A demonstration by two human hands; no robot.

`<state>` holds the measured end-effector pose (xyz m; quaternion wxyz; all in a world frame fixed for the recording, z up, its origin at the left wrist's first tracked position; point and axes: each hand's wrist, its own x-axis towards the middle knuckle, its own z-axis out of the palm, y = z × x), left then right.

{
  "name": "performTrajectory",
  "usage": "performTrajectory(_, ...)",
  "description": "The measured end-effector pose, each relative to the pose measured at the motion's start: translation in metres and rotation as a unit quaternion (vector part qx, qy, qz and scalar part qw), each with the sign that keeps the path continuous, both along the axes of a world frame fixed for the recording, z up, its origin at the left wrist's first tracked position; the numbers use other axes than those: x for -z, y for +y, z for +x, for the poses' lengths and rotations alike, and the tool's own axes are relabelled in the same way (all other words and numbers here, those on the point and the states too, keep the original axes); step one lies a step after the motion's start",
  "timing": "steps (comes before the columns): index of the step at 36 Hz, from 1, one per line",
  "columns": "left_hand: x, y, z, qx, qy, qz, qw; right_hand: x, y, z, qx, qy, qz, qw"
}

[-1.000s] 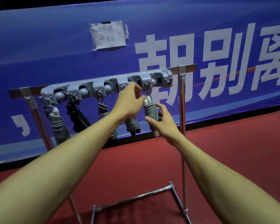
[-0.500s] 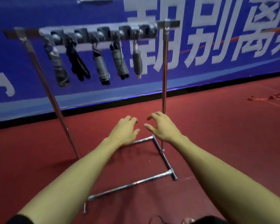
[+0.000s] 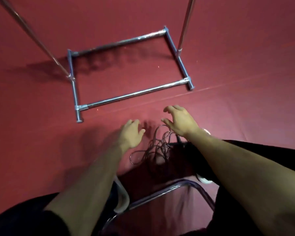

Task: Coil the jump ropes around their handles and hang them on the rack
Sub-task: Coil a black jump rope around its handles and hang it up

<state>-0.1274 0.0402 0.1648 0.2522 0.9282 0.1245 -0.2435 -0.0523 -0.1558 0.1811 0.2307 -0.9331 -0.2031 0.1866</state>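
A loose dark jump rope [image 3: 156, 147] lies tangled in loops on the red floor between my arms, partly hidden by my right forearm. My left hand [image 3: 132, 132] hovers just left of the tangle, fingers relaxed and holding nothing. Over the rope's upper right end, my right hand [image 3: 179, 120] is spread with straight fingers, also empty. Of the rack, only the metal base frame [image 3: 126, 97] and two slanted uprights show; its hooks and the hung ropes are out of view.
A curved chrome tube of a chair frame [image 3: 169, 189] crosses the bottom between my dark-clothed legs. A white shoe edge [image 3: 204, 180] shows under my right arm. Red carpet [image 3: 245, 65] surrounds the rack base.
The view has tipped down from the rack's hooks to the floor. Both hands dropped from the hung rope to just above a loose tangled rope near my feet.
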Motion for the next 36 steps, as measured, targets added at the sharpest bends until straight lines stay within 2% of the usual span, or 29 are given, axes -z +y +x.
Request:
performTrajectory(6,0.092,-0.028,0.007,-0.006,0.06,-0.058,0.997,0.082,-0.013,-0.004,0.059,0.052,-0.01,0.997)
performTrajectory(10,0.142,-0.049,0.03,-0.032,0.062,-0.073,0.995,0.125,-0.026,-0.004,0.125,0.069,0.007,0.99)
performTrajectory(13,0.166,-0.066,0.043,-0.025,0.052,-0.066,0.996,0.15,-0.04,-0.01,0.186,0.08,0.014,0.979)
performTrajectory(18,0.186,-0.08,0.055,0.015,0.028,-0.006,0.999,0.176,-0.059,-0.015,0.21,0.118,0.01,0.97)
performTrajectory(21,0.192,-0.08,0.063,0.028,0.008,-0.01,1.0,0.191,-0.061,-0.014,0.223,0.136,0.01,0.965)
performTrajectory(24,0.193,-0.077,0.068,0.002,-0.019,-0.061,0.998,0.2,-0.055,-0.018,0.231,0.158,0.03,0.96)
performTrajectory(26,0.19,-0.073,0.07,-0.046,-0.03,-0.116,0.992,0.204,-0.05,-0.021,0.222,0.162,0.021,0.961)
performTrajectory(29,0.179,-0.059,0.075,-0.128,-0.005,-0.231,0.965,0.209,-0.044,-0.021,0.219,0.174,-0.003,0.96)
performTrajectory(33,0.141,-0.037,0.086,-0.181,-0.013,-0.27,0.946,0.194,-0.038,-0.018,0.233,0.204,0.048,0.95)
performTrajectory(36,0.098,-0.022,0.097,-0.211,-0.012,-0.296,0.931,0.164,-0.034,-0.013,0.247,0.186,0.099,0.946)
